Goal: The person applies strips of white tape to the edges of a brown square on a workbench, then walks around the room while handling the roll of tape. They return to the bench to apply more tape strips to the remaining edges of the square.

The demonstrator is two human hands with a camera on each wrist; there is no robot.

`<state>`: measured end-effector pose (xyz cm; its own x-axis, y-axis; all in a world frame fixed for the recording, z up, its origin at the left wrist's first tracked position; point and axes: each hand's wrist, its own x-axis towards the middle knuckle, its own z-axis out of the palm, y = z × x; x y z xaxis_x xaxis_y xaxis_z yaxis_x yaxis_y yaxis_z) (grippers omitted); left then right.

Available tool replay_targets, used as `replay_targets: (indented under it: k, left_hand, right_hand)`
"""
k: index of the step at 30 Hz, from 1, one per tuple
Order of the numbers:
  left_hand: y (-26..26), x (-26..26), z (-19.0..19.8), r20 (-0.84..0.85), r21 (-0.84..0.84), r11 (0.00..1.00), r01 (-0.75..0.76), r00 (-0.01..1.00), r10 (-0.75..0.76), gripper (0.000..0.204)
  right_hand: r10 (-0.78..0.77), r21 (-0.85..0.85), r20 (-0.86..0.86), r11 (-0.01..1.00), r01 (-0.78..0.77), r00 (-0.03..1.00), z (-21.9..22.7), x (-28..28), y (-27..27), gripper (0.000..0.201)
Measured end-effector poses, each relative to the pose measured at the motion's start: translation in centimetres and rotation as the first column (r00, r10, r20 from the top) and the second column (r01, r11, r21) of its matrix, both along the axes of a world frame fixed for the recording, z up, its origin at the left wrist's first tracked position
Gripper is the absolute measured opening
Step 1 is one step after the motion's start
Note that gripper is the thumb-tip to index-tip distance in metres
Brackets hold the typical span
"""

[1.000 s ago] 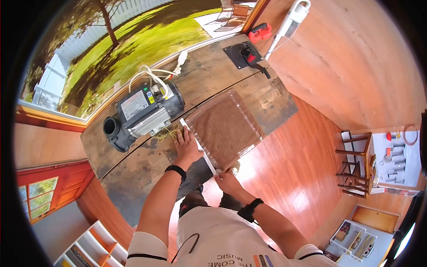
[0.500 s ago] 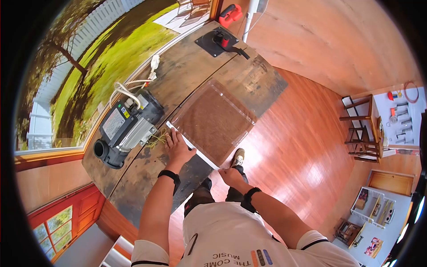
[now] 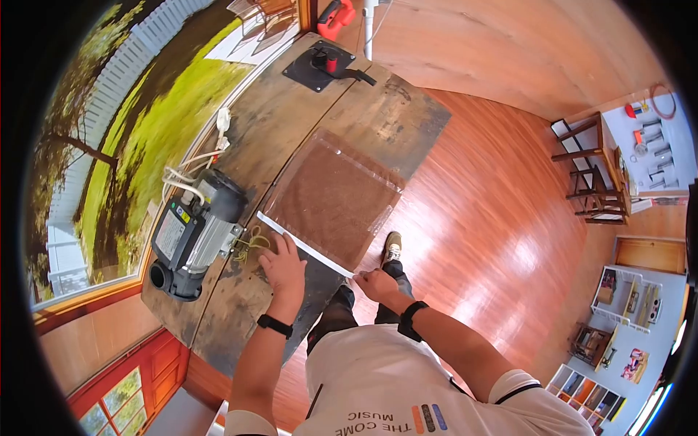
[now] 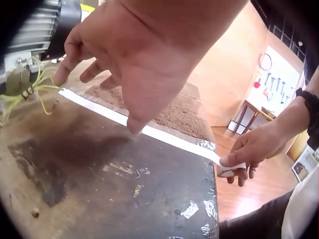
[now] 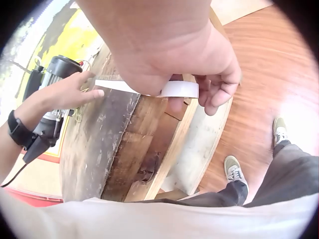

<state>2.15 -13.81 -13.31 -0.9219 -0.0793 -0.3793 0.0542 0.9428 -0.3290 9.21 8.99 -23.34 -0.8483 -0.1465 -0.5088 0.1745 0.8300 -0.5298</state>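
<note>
Taking the sheet as the centre of the clock in the head view, a grey-and-black cylindrical motor (image 3: 193, 234) lay between eight and nine o'clock. Thin yellow-green wires (image 3: 253, 243) trailed from it at eight, near the upper end of the strip. I judged that a fingertip could snag them, or a loop could slip under the strip and lift it.

My left hand (image 3: 283, 270) was at seven o'clock, open, its fingers spread and curled round nothing. In the left wrist view my thumb came down at the long, flat white strip (image 3: 309, 249); how hard it pressed, I could not tell. With so light a hold, a pull could have dragged the strip askew.

The strip ran along the seven o'clock edge of the flat, square brown sheet with clear plastic margins (image 3: 320, 200), which lay on the dark, worn wooden table (image 3: 411, 109). Those glossy margins looked liable to pucker if the strip were tugged.

At five o'clock my right hand (image 3: 376, 285) was closed in a pinch on the strip's curved end, beyond the table edge. With nothing beneath it, a rolling wrist could twist the strip, and uneven tension could swing it off line.
</note>
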Motion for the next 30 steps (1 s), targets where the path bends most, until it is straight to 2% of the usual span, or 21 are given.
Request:
replay_targets:
  k: [2, 3, 5, 6, 8, 9, 10, 13, 17, 19, 20, 22, 23, 24, 25, 28, 30]
  left_hand:
    - [0.0, 0.4, 1.4, -0.217, -0.122, 0.978, 0.171, 0.957, -0.195, 0.073]
    - [0.6, 0.1, 1.5, -0.218, -0.129, 0.976, 0.177, 0.955, -0.202, 0.073]
    - [2.4, -0.5, 1.7, 0.130, 0.108, 0.992, 0.060, 0.989, -0.074, 0.054]
    - [2.6, 0.5, -0.7, 0.011, 0.232, 0.960, 0.159, 0.986, -0.166, 0.041]
    - [4.1, 0.9, -2.9, 0.081, 0.358, 0.917, 0.174, 0.973, -0.217, 0.035]
    - [4.5, 1.0, -4.1, 0.056, 0.432, 0.887, 0.163, 0.977, -0.207, 0.039]
    - [4.6, 0.7, -4.7, 0.051, 0.427, 0.890, 0.158, 0.979, -0.199, 0.039]
    - [4.7, -0.1, -5.3, 0.197, 0.516, 0.855, 0.054, 0.964, -0.180, 0.039]
    - [4.6, -0.2, -5.0, 0.179, 0.542, 0.839, 0.048, 0.969, -0.171, 0.039]
    - [4.5, -0.5, -4.4, 0.243, 0.538, 0.843, 0.015, 0.955, -0.172, 0.031]
    - [3.9, -0.6, -4.5, 0.230, 0.528, 0.849, 0.016, 0.960, -0.160, 0.031]
    - [2.5, -0.8, -4.1, 0.077, 0.666, 0.737, -0.115, 0.993, 0.085, 0.025]
    - [0.9, -1.0, -4.1, 0.044, 0.685, 0.712, -0.155, 0.984, 0.172, 0.026]
    - [-0.8, -1.4, -4.7, -0.163, 0.658, 0.749, -0.083, 0.955, 0.249, 0.029]
    - [-2.1, -1.7, -5.3, -0.362, 0.616, 0.787, -0.027, 0.878, 0.314, 0.034]
    - [-4.7, -2.5, -6.7, -0.365, 0.584, 0.812, -0.025, 0.885, 0.289, 0.044]
    - [-5.5, -3.2, -7.4, -0.358, 0.604, 0.795, -0.045, 0.877, 0.322, 0.045]
  right_hand:
    - [0.031, 0.022, 0.030, 0.999, -0.032, 0.999, 0.4, -0.1, 0.0, 0.047]
    - [0.025, 0.015, 0.027, 1.000, -0.026, 0.999, 0.1, -0.1, 0.0, 0.047]
    - [0.015, 0.010, 0.037, 1.000, -0.015, 0.999, -0.6, 0.1, 0.1, 0.047]
    - [0.019, -0.001, 0.031, 1.000, -0.019, 0.999, -0.2, -0.3, 0.0, 0.047]
    - [0.008, 0.043, 0.296, 0.999, -0.022, 0.955, 1.5, -1.1, -0.1, 0.050]
    - [0.017, 0.042, 0.292, 0.999, -0.030, 0.956, 2.1, -1.3, -0.1, 0.050]
    - [0.026, 0.038, 0.286, 0.999, -0.038, 0.958, 1.7, -1.2, 0.0, 0.050]
    - [0.043, 0.050, 0.245, 0.997, -0.057, 0.969, 1.9, -1.2, 0.2, 0.051]
    - [0.067, 0.039, 0.266, 0.996, -0.080, 0.962, 1.8, -1.1, 0.1, 0.050]
    - [0.089, 0.033, 0.251, 0.994, -0.100, 0.964, 1.6, -1.0, 0.2, 0.049]
    - [0.091, 0.028, 0.262, 0.994, -0.102, 0.961, 1.7, -1.0, 0.3, 0.049]
    - [0.091, 0.016, 0.268, 0.995, -0.099, 0.959, 1.8, -1.8, 0.4, 0.049]
    - [0.117, 0.027, 0.252, 0.991, -0.128, 0.961, 1.8, -1.8, 0.5, 0.050]
    - [0.144, 0.040, 0.243, 0.987, -0.158, 0.959, 1.9, -1.5, 0.5, 0.051]
    - [0.147, 0.038, 0.248, 0.986, -0.161, 0.957, 2.1, -1.2, 0.4, 0.051]
    - [0.093, 0.032, 0.254, 0.994, -0.104, 0.963, 2.8, -1.5, 0.4, 0.050]
    - [0.122, 0.020, 0.252, 0.991, -0.132, 0.960, 3.1, -1.8, 0.4, 0.050]
